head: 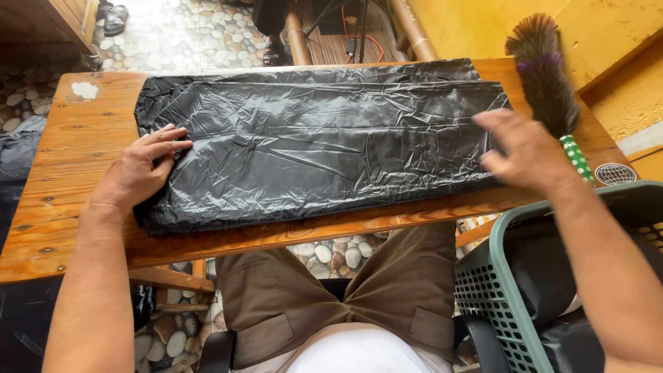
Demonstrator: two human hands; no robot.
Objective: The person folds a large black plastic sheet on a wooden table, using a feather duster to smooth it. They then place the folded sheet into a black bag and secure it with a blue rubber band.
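A large black plastic bag (311, 141) lies flat and folded lengthwise across a wooden table (62, 228). My left hand (141, 169) presses flat on the bag's near left edge, fingers spread. My right hand (521, 152) hovers blurred over the bag's right end, fingers apart, holding nothing.
A feather duster (545, 76) with a green spotted handle lies on the table's right side. A green plastic basket (504, 290) lined with black plastic stands at my right knee. More black plastic (17, 159) lies on the pebble floor (179, 27) at the left.
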